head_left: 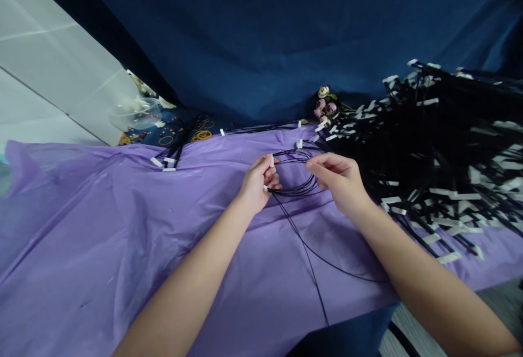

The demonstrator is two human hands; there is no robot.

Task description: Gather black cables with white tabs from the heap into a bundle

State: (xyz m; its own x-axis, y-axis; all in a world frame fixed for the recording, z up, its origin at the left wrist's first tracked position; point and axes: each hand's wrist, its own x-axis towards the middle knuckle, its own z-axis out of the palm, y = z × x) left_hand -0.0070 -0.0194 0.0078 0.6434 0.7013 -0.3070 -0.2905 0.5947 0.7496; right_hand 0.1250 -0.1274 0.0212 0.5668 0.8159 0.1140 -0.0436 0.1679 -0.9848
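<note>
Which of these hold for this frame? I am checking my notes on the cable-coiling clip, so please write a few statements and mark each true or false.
1. Both hands hold one coil of thin black cable. True: the left hand pinches one side, the right hand the other.
2. The table is covered with a green sheet. False: the sheet is purple.
3. A big pile of black cables with white tags lies to the person's right. True.
4. The small artificial flowers lie in the person's left hand. False: they lie at the back by the blue cloth, apart from both hands.
5. A loose end of the cable trails toward the table's near edge. True.
</note>
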